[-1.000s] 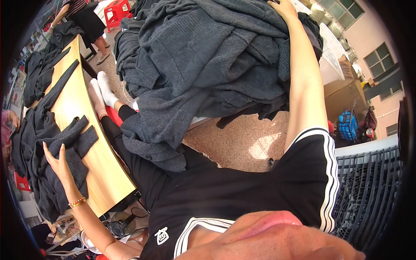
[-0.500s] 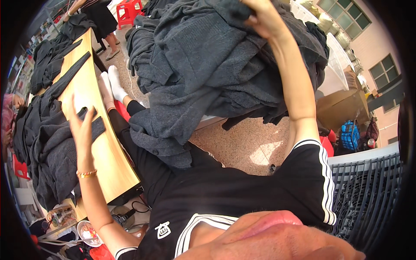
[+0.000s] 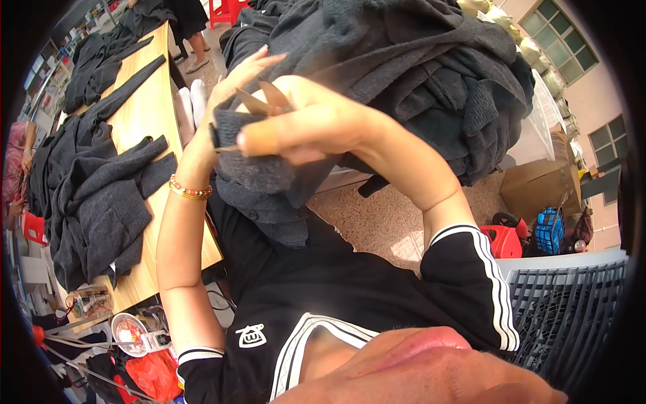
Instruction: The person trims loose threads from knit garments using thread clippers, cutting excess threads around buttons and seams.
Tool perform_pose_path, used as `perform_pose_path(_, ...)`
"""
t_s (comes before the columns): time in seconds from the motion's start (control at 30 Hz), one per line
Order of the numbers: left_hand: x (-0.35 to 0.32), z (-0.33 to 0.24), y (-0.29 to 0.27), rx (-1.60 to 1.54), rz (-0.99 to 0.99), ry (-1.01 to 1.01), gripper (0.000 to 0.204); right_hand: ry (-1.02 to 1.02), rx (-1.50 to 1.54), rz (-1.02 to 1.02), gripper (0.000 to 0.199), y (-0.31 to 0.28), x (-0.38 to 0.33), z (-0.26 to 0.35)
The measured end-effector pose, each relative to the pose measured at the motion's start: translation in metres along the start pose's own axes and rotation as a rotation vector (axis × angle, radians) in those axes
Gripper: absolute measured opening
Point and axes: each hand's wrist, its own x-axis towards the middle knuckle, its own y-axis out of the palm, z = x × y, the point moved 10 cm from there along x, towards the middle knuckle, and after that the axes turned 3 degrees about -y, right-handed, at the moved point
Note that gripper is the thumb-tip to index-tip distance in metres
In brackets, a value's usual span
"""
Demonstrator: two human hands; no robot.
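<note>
My left hand point(image 3: 232, 84), with a beaded bracelet on its wrist, is raised in front of me, fingers partly spread, and grips the edge of a dark grey knit garment point(image 3: 259, 178). My right hand point(image 3: 306, 128) meets it from the right, closed around the same garment and a small tan pointed tool point(image 3: 264, 99) that looks like thread snips. The garment hangs down between both hands over my black shirt. Behind the hands rises a big pile of dark grey garments point(image 3: 417, 60).
A wooden table point(image 3: 145, 121) at the left carries more dark grey garments point(image 3: 101, 202). Another person's legs point(image 3: 192, 34) stand beyond it. A red stool point(image 3: 501, 239), a cardboard box point(image 3: 538, 188), a blue bag point(image 3: 550, 229) and a grey slatted crate point(image 3: 565, 303) are at the right.
My left hand lifted off the garments on the table and came up to my right hand. My right hand came down from the pile with a grey garment.
</note>
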Motion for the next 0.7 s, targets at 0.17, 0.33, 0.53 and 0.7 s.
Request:
perform_pose_path(0.17,-0.053,0.058,-0.033,-0.23,0.171,-0.517,0.034,0.122,-0.66,-0.266,0.027,-0.079,-0.049,0.059)
perform_pose_path(0.33,-0.073,0.059,-0.047,-0.28,0.389,-0.677,0.03,-0.065,-0.561,-0.721,0.026,-0.215,-0.124,0.076)
perform_pose_path(0.53,-0.063,0.083,-0.01,-0.265,0.38,-0.571,0.03,0.024,-0.53,-0.788,0.023,-0.229,-0.15,0.047)
perform_pose_path(0.7,-0.063,0.106,0.005,-0.32,0.336,-0.553,0.029,-0.004,-0.531,-0.753,0.024,-0.219,-0.158,0.044)
